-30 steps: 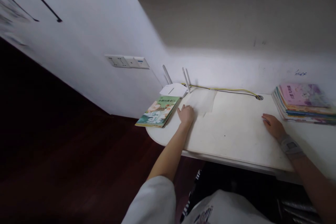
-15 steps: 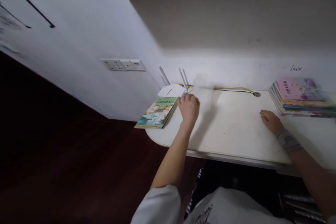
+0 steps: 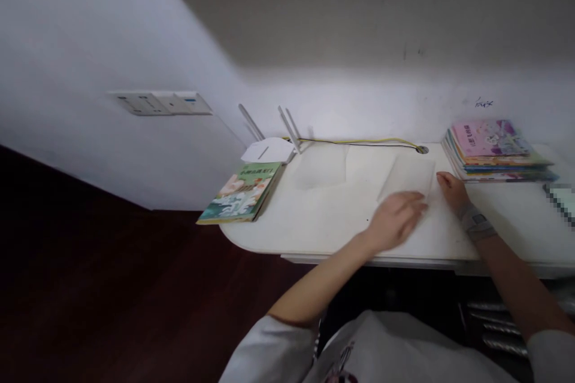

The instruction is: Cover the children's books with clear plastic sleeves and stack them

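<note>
1. The left hand (image 3: 395, 218), blurred, lies open and flat, with its fingers on the near edge of the sheet (image 3: 408, 176).
2. The right hand (image 3: 450, 187) rests flat and holds nothing, fingertips at the sheet's right edge.
3. The sheet lies flat on the bench (image 3: 332, 215), mid-right. It looks thin, light, limp and easily torn, so pinch a corner or slide it under a flat palm.
4. The book stack (image 3: 489, 143) sits beyond, to the right.
</note>
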The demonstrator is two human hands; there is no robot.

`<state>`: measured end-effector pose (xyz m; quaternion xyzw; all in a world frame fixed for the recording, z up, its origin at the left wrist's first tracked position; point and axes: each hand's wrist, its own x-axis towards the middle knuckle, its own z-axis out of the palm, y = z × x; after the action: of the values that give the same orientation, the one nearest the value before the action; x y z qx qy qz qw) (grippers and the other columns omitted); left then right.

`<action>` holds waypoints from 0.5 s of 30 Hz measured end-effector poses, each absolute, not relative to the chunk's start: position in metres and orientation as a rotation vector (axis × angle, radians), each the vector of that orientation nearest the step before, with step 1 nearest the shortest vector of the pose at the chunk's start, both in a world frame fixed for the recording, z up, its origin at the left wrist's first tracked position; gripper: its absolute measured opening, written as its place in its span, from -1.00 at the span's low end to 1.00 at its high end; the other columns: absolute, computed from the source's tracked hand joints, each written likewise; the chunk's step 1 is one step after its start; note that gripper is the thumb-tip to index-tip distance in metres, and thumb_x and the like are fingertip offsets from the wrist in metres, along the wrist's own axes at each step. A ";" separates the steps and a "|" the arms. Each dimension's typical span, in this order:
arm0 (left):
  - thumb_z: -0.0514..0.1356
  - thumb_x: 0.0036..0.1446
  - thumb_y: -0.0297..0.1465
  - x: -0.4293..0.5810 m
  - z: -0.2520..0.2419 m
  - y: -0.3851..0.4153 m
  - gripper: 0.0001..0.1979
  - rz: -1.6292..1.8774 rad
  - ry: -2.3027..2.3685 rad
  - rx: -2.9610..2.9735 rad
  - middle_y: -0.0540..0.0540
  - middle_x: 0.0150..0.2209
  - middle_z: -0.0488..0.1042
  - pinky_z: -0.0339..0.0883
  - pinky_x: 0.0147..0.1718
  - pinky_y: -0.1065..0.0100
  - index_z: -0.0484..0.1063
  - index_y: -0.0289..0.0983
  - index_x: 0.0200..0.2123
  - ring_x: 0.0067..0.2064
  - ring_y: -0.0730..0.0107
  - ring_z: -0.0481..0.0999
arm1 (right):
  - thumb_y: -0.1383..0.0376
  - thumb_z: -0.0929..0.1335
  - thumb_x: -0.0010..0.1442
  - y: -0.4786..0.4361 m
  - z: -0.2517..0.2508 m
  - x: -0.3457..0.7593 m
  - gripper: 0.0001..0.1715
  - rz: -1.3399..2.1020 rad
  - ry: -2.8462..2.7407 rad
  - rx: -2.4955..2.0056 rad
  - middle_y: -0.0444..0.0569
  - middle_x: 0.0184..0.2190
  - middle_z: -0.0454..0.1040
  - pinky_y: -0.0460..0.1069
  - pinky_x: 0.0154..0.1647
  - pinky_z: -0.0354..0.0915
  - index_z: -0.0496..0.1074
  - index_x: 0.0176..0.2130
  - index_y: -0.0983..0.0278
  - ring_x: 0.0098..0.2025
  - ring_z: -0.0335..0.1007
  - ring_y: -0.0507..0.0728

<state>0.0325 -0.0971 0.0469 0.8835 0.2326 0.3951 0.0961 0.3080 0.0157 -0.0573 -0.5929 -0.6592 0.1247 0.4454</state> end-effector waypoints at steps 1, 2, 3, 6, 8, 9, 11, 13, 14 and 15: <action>-0.02 0.27 -0.40 0.024 0.043 -0.083 -0.68 1.154 0.872 2.565 -0.26 0.11 0.37 0.22 0.14 0.08 0.30 -0.25 0.06 0.19 0.23 0.31 | -0.01 0.20 0.17 0.015 -0.056 0.307 -0.48 0.324 -1.629 -1.469 0.10 -0.18 0.56 0.16 -0.06 0.35 0.47 -0.12 0.27 -0.15 0.46 0.24; 0.03 0.26 -0.37 0.017 0.037 -0.070 -0.63 1.082 1.029 2.519 -0.29 0.16 0.31 0.18 0.16 0.04 0.25 -0.26 0.12 0.22 0.17 0.26 | -0.02 0.20 0.17 0.014 -0.055 0.306 -0.47 0.341 -1.627 -1.473 0.11 -0.17 0.56 0.16 -0.06 0.35 0.46 -0.11 0.27 -0.14 0.47 0.24; 0.11 0.21 -0.30 0.010 0.030 -0.057 -0.51 0.928 1.116 2.505 -0.33 0.22 0.23 0.15 0.18 0.00 0.18 -0.28 0.18 0.26 0.10 0.20 | -0.03 0.21 0.17 0.014 -0.055 0.305 -0.46 0.361 -1.630 -1.474 0.12 -0.16 0.55 0.16 -0.06 0.36 0.46 -0.10 0.27 -0.14 0.47 0.24; 0.27 0.05 -0.18 0.005 0.006 -0.033 -0.19 0.499 1.168 2.522 -0.43 0.32 0.00 0.09 0.21 0.01 0.03 -0.36 0.28 0.32 -0.05 0.03 | -0.05 0.24 0.15 0.013 -0.055 0.303 -0.45 0.435 -1.652 -1.455 0.10 -0.16 0.55 0.16 -0.05 0.36 0.44 -0.07 0.26 -0.11 0.47 0.23; 0.23 0.11 -0.24 0.011 -0.005 -0.028 -0.25 0.387 1.157 2.553 -0.40 0.33 -0.04 0.11 0.20 0.09 0.03 -0.35 0.29 0.32 0.01 0.06 | -0.05 0.25 0.13 0.014 -0.056 0.303 -0.46 0.505 -1.664 -1.419 0.06 -0.17 0.55 0.14 -0.05 0.37 0.42 -0.05 0.23 -0.10 0.46 0.21; 0.18 0.16 -0.28 0.016 -0.009 -0.028 -0.34 0.366 1.157 2.566 -0.36 0.34 -0.03 0.15 0.19 0.14 0.07 -0.32 0.27 0.30 0.06 0.13 | -0.05 0.26 0.13 0.014 -0.056 0.303 -0.46 0.531 -1.667 -1.400 0.04 -0.18 0.55 0.13 -0.05 0.37 0.41 -0.04 0.22 -0.09 0.46 0.20; 0.09 0.23 -0.31 0.025 -0.011 -0.029 -0.53 0.356 1.195 2.564 -0.29 0.32 0.05 0.22 0.14 0.20 0.22 -0.28 0.20 0.21 0.14 0.29 | -0.05 0.27 0.12 0.015 -0.057 0.304 -0.46 0.542 -1.672 -1.381 0.04 -0.15 0.54 0.13 -0.01 0.36 0.42 -0.05 0.21 -0.06 0.45 0.20; 0.01 0.28 -0.26 0.030 -0.008 -0.032 -0.63 0.414 1.291 2.489 -0.24 0.27 0.19 0.25 0.12 0.19 0.38 -0.26 0.06 0.14 0.15 0.39 | -0.06 0.28 0.11 0.015 -0.057 0.305 -0.46 0.510 -1.669 -1.387 0.07 -0.07 0.50 0.15 0.04 0.32 0.42 -0.06 0.23 -0.01 0.41 0.22; -0.03 0.30 -0.23 0.032 -0.007 -0.033 -0.63 0.487 1.349 2.412 -0.23 0.23 0.26 0.24 0.12 0.18 0.43 -0.27 0.00 0.13 0.14 0.40 | -0.07 0.27 0.11 0.015 -0.056 0.305 -0.44 0.493 -1.655 -1.394 0.10 -0.03 0.48 0.16 0.04 0.32 0.41 -0.05 0.24 0.02 0.39 0.23; -0.06 0.31 -0.22 0.032 -0.005 -0.035 -0.60 0.587 1.401 2.304 -0.23 0.19 0.32 0.22 0.13 0.17 0.46 -0.28 -0.03 0.13 0.14 0.40 | -0.08 0.25 0.13 0.015 -0.055 0.305 -0.41 0.478 -1.635 -1.401 0.14 0.00 0.45 0.16 0.03 0.33 0.40 -0.03 0.26 0.04 0.37 0.24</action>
<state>0.0319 -0.0350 -0.0053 0.8197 0.4985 0.2089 0.1897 0.3050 0.0153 -0.0552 -0.5667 -0.6618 0.1935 0.4511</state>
